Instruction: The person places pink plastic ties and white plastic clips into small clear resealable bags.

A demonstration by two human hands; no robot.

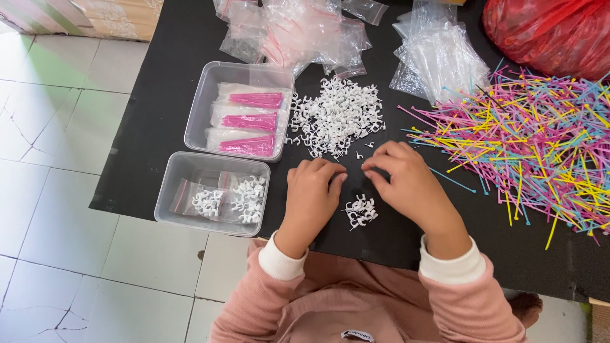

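On the black table, the big heap of coloured ties lies right, well apart from the hands. Two clear tubs sit left: the upper tub holds bagged pink ties, the lower tub bagged clips. The clip pile lies just beyond the fingers. Both hands — left hand, right hand — rest curled, holding nothing I can see, flanking a small clip batch. This looks like portioning; bagging it calls for a bag.

Clear zip bags heaped at top, filled bags in tubs, perhaps sealed
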